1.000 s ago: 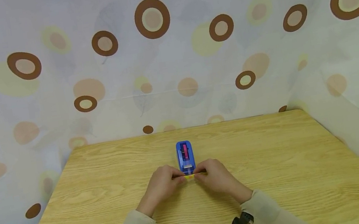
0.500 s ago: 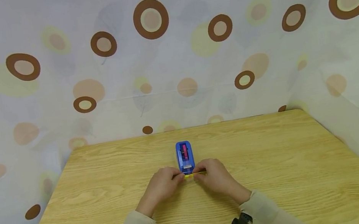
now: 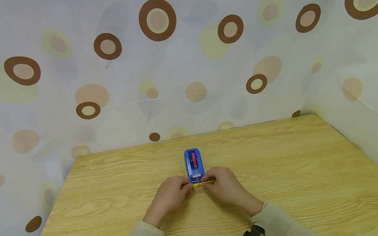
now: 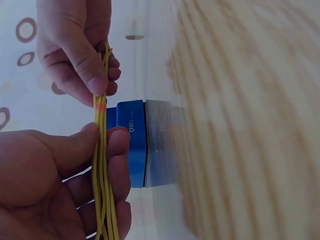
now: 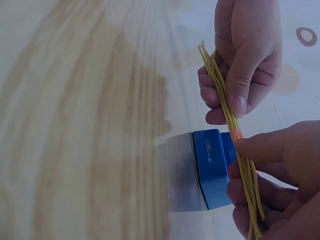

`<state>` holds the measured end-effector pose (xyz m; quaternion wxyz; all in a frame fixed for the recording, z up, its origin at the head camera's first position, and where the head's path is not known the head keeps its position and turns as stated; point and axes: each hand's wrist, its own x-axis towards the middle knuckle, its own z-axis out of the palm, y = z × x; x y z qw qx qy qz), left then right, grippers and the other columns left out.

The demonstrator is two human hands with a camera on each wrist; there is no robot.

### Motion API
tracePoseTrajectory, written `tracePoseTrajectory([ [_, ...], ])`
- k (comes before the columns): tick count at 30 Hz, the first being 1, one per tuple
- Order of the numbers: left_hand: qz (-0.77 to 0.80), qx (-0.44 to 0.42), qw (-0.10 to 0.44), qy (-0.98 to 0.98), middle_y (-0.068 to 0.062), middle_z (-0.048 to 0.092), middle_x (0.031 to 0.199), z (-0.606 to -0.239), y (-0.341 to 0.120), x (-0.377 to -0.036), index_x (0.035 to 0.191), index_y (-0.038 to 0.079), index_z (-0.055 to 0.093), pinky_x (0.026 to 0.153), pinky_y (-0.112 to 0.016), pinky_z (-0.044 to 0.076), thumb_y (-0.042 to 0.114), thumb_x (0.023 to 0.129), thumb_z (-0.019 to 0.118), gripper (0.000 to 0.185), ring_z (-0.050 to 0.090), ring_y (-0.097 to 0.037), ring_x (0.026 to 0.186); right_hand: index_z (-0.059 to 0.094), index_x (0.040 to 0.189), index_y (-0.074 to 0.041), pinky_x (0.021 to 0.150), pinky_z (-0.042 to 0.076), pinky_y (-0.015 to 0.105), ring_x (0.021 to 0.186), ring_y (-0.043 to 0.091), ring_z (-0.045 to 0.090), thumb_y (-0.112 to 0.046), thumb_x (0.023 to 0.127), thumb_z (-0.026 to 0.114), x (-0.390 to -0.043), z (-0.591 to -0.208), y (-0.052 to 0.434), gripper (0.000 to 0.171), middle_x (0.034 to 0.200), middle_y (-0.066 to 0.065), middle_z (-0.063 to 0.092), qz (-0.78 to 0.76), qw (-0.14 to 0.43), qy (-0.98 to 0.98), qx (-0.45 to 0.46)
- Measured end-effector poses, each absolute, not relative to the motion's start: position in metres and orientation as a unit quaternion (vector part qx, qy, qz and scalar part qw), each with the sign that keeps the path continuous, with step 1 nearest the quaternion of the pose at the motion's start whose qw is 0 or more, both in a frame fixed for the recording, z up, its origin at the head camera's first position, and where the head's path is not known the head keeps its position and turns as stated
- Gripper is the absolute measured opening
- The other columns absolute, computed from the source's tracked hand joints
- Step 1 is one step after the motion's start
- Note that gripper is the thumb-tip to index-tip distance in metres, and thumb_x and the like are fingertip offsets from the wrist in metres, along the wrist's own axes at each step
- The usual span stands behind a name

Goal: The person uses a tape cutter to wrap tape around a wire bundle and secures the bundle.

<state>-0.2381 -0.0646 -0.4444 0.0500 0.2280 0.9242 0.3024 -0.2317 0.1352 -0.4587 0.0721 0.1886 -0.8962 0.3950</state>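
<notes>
Glossy wood-grain table (image 3: pixel 292 168); blue plastic tape dispenser (image 3: pixel 194 165); thin yellow strands (image 4: pixel 102 165); printed cloth backdrop (image 3: pixel 204 71).

You have a light wooden table (image 3: pixel 292 168) before you. A pale curtain with brown and yellow circles (image 3: pixel 204 71) hangs behind the table.

This looks like a staged recording booth more than a lived-in room. A light wood-grain table (image 3: pixel 292 168) fills the foreground from 4 to 8 o'clock, and a white curtain (image 3: pixel 182 74) printed with brown and yellow circles closes it in from 9 through 12 to 3 o'clock. A blue desk tape dispenser (image 3: pixel 194 165) stands at table centre.
</notes>
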Motion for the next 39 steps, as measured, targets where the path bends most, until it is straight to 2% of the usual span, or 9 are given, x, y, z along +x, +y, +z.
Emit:
tracePoseTrajectory([
  [5, 0.299, 0.225, 0.045, 0.926, 0.003, 0.062, 0.072, -0.444, -0.064, -0.241, 0.078, 0.011, 0.071, 0.063, -0.030, 0.044, 0.019, 0.099, 0.061, 0.024, 0.051, -0.011, 0.064, 0.076, 0.087, -0.008, 0.075, 0.053, 0.037, 0.083, 0.015, 0.064, -0.004, 0.088, 0.072, -0.232, -0.458, 0.136, 0.006, 0.086, -0.001, 0.070, 0.398, 0.056, -0.896, 0.187],
  [9, 0.300, 0.228, 0.034, 0.926, 0.005, 0.064, 0.073, -0.445, -0.063, -0.243, 0.080, 0.011, 0.073, 0.065, -0.030, 0.046, 0.018, 0.098, 0.064, 0.022, 0.052, -0.010, 0.065, 0.076, 0.088, -0.007, 0.077, 0.053, 0.037, 0.084, 0.013, 0.063, -0.008, 0.094, 0.065, -0.234, -0.455, 0.139, 0.012, 0.088, -0.002, 0.070, 0.393, 0.032, -0.899, 0.187],
  [16, 0.292, 0.238, 0.021, 0.926, 0.006, 0.068, 0.079, -0.448, -0.062, -0.243, 0.083, 0.011, 0.077, 0.069, -0.031, 0.049, 0.016, 0.095, 0.068, 0.016, 0.056, -0.008, 0.070, 0.075, 0.085, -0.006, 0.066, 0.048, 0.032, 0.070, 0.010, 0.056, -0.009, 0.098, 0.060, -0.238, -0.453, 0.142, 0.021, 0.081, -0.003, 0.068, 0.362, -0.014, -0.908, 0.210],
  [22, 0.301, 0.231, 0.018, 0.925, 0.005, 0.071, 0.085, -0.448, -0.062, -0.243, 0.088, 0.010, 0.079, 0.073, -0.032, 0.052, 0.016, 0.093, 0.070, 0.011, 0.059, -0.009, 0.075, 0.075, 0.084, -0.005, 0.067, 0.048, 0.033, 0.072, 0.011, 0.056, -0.008, 0.097, 0.062, -0.240, -0.452, 0.142, 0.018, 0.081, -0.001, 0.069, 0.359, -0.012, -0.906, 0.222],
  [29, 0.305, 0.228, 0.014, 0.925, 0.004, 0.072, 0.087, -0.447, -0.062, -0.244, 0.091, 0.010, 0.079, 0.071, -0.030, 0.051, 0.016, 0.092, 0.072, 0.010, 0.058, -0.009, 0.074, 0.075, 0.086, -0.006, 0.071, 0.050, 0.035, 0.076, 0.012, 0.059, -0.008, 0.095, 0.066, -0.243, -0.455, 0.141, 0.012, 0.084, 0.001, 0.070, 0.365, -0.005, -0.907, 0.212],
  [39, 0.310, 0.217, 0.014, 0.926, 0.004, 0.072, 0.088, -0.447, -0.063, -0.245, 0.092, 0.012, 0.080, 0.067, -0.028, 0.050, 0.017, 0.091, 0.073, 0.009, 0.056, -0.008, 0.072, 0.075, 0.086, -0.008, 0.073, 0.051, 0.035, 0.078, 0.011, 0.060, -0.006, 0.093, 0.068, -0.243, -0.456, 0.139, 0.010, 0.084, -0.005, 0.070, 0.384, 0.007, -0.903, 0.195],
])
